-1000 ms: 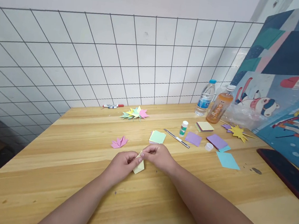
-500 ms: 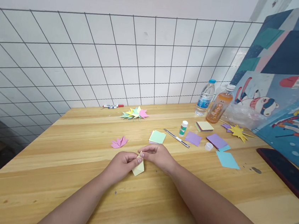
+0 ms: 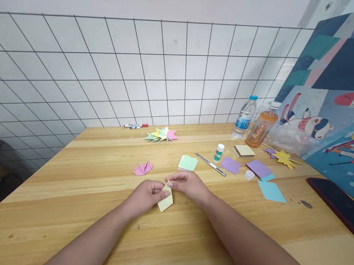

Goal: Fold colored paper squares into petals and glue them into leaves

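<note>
Shifted slightly, yellow paper (image 3: 166, 203) juts nearward from the left hand (image 3: 145, 196).

The bare left arm (image 3: 96, 233) and right arm (image 3: 257, 242) reach forward and converge, wrists almost straight. The left hand (image 3: 145, 196) is curled, its thumb stretched out toward the right. Just beside it, the right hand (image 3: 188, 186) arches with knuckles up, thumb and fingers drawn together in a pinch.

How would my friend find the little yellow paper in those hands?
Start with the wooden table and look to its middle, where the left hand and right hand nearly meet. The small, pale yellow paper is between them. It's the only paper the hands touch.
</note>
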